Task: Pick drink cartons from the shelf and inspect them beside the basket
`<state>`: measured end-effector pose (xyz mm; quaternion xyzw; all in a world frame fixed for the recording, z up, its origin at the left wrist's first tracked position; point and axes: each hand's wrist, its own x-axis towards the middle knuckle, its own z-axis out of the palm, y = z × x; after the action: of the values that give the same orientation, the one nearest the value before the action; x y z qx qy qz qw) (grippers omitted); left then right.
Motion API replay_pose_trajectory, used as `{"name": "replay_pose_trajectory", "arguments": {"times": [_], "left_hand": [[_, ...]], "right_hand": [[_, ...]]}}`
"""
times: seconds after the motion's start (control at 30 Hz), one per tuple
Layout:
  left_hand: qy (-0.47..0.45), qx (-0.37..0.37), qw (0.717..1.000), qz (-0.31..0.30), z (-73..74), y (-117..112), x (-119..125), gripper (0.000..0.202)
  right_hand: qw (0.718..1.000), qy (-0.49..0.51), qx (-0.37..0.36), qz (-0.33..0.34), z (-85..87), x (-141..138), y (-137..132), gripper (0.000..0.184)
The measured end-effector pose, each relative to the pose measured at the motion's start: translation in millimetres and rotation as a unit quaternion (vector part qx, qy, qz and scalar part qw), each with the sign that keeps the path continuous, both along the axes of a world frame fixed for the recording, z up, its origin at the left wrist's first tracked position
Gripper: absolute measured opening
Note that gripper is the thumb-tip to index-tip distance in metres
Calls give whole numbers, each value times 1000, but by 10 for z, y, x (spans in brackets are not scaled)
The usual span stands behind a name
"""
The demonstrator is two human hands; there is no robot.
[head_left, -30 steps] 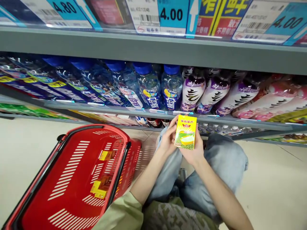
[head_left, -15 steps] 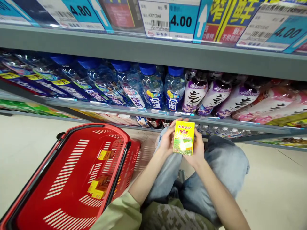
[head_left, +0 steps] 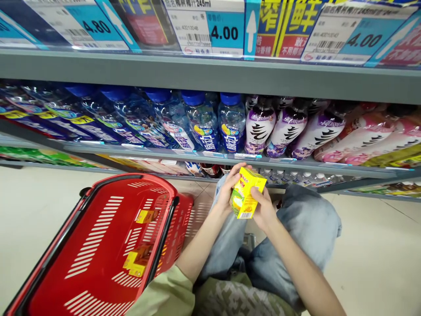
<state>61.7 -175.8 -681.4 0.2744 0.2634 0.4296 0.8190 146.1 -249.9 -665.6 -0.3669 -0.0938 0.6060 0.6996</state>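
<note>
A small yellow drink carton (head_left: 246, 195) with red lettering and a green picture is held above my knees, turned so one corner and a side face show. My left hand (head_left: 228, 189) grips its left side with fingers curled over the top. My right hand (head_left: 263, 211) holds it from the right and below, thumb on the side face. Both hands are closed on the carton. Just beyond them runs the grey shelf edge (head_left: 289, 163).
A red shopping basket (head_left: 108, 245) stands on the floor at my left with yellow packs (head_left: 136, 262) inside. The shelf carries blue-capped bottles (head_left: 204, 123), purple-labelled bottles (head_left: 289, 127) and pink ones (head_left: 368, 136). Price tags (head_left: 213, 30) line the shelf above. Pale tiled floor lies to the right.
The carton has been rotated in my hands from facing me flat to showing its corner and side. The view has shifted slightly.
</note>
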Motion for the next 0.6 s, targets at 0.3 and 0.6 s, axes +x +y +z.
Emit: {"name": "replay_pose_trajectory", "arguments": {"times": [0.3, 0.6], "left_hand": [[12, -10, 1000, 7, 123, -38, 125, 30], [-14, -48, 999, 9, -11, 14, 80, 14]], "right_hand": [[875, -412, 152, -206, 41, 92, 16, 71], [786, -541, 210, -212, -131, -88, 48, 67]]}}
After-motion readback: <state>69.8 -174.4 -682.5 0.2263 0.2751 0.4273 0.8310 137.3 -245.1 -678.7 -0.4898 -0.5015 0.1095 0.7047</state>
